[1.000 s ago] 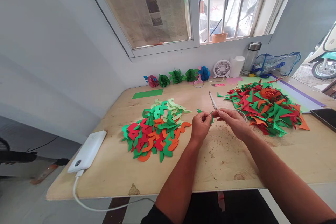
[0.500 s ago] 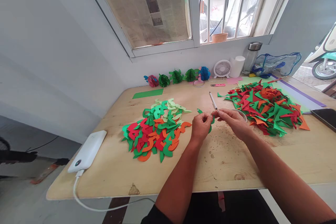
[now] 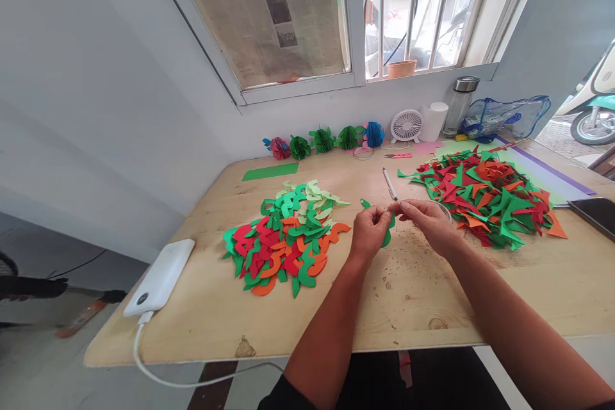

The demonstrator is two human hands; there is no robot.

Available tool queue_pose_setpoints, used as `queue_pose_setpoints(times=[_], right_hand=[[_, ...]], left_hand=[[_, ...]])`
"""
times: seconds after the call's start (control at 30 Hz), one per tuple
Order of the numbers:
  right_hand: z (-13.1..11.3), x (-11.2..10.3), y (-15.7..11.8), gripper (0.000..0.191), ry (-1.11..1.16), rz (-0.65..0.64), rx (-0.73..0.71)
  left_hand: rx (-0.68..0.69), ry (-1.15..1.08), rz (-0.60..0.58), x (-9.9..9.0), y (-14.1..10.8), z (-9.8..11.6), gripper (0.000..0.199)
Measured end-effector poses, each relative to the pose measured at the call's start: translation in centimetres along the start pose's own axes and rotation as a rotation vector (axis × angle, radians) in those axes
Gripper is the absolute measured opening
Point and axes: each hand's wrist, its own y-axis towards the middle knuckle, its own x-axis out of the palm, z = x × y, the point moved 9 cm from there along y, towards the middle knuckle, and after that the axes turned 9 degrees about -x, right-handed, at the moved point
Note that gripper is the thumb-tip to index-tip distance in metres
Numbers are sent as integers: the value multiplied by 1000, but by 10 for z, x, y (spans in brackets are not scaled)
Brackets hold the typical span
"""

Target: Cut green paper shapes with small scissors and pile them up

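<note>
My left hand and my right hand meet above the middle of the wooden table. Both pinch one small green paper piece between their fingertips; most of it is hidden behind my left fingers. Left of my hands lies a pile of curved cut paper shapes in green, red, orange and pale green. Right of them lies a pile of pointed paper scraps in the same colours. A white pen rests just beyond my hands.
A white power bank with a cable sits at the left edge. Paper pom-poms, a small fan, a bottle and a plastic bag line the wall. A phone lies far right, a green strip far left.
More of the green piece now shows below my left fingers; it has turned slightly downward. My hands have stayed in the same place.
</note>
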Motion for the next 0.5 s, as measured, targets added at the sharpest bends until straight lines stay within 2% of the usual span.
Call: queue_pose_setpoints(times=[0.5], right_hand=[[6,-8,0,41,29,86,44]], left_hand=[[-30,-45,-25,2,-1,-1,19]])
